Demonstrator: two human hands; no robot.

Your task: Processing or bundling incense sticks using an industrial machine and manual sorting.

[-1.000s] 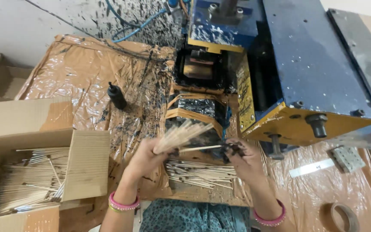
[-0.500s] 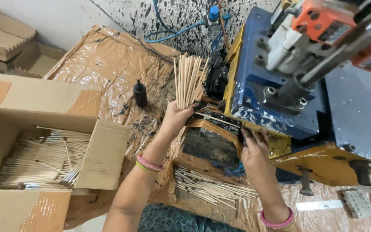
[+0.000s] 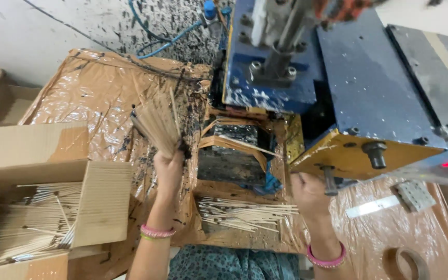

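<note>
Sticks (image 3: 157, 123), thin and pale, stand as a fanned bundle in the left hand (image 3: 169, 168), which is raised over the brown plastic-wrapped table (image 3: 84, 98). The fingers of that hand are wrapped tight round the lower end of the bundle, so the sticks rise up and to the left out of the fist, tilted and blurred at their tops. The fist hangs just beside the left edge of the black-stained feed tray (image 3: 232, 155) of the blue machine (image 3: 348, 88).

The right hand (image 3: 309, 194) sits lower, close under the yellow front plate (image 3: 348, 153) of the machine, near a dark bolt (image 3: 329, 180). Its back faces the camera; whether its fingers are curled on anything cannot be told.

Between the two wrists, on the near ledge, a loose heap of sticks (image 3: 245, 215) lies flat, pointing left to right. At far left an open cardboard box (image 3: 42, 150) holds many more sticks (image 3: 22, 228), well apart from the raised bundle. Both wrists carry pink bangles (image 3: 157, 232). A roll of tape (image 3: 408, 262) rests at the lower right corner.
</note>
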